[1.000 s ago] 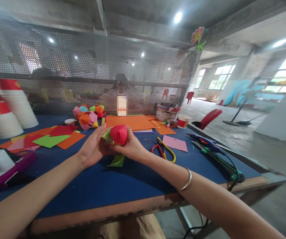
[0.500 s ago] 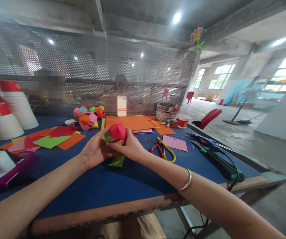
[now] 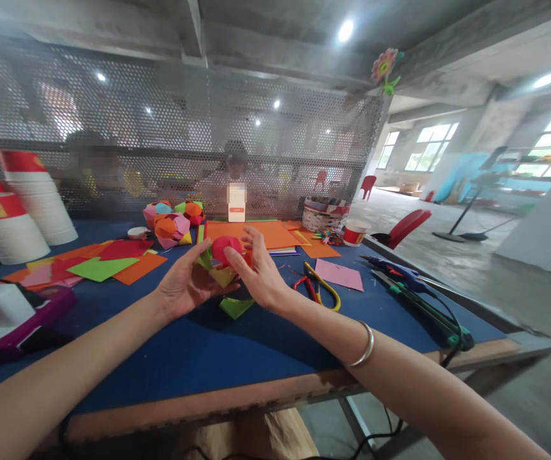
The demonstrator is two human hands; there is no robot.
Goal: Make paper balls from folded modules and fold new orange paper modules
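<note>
My left hand (image 3: 184,284) cups a folded paper ball (image 3: 225,250) with red, green and yellow faces, held just above the blue table (image 3: 198,358). My right hand (image 3: 260,271) is beside the ball on its right, fingers spread, thumb and fingertips touching its red top. A folded green paper piece (image 3: 235,306) lies on the table under the hands. A silver bangle (image 3: 364,348) sits on my right wrist.
Red and yellow scissors (image 3: 316,291) lie right of my hands, then a pink sheet (image 3: 339,275) and a glue gun (image 3: 404,275) with cable. Coloured sheets (image 3: 98,265), finished paper balls (image 3: 172,223), paper cup stacks (image 3: 11,211), a tape dispenser (image 3: 2,313) stand left. A mesh screen (image 3: 184,140) backs the table.
My right hand has loosened from gripping the ball to spread fingers resting on it. The ball has turned, showing more yellow and green below the red.
</note>
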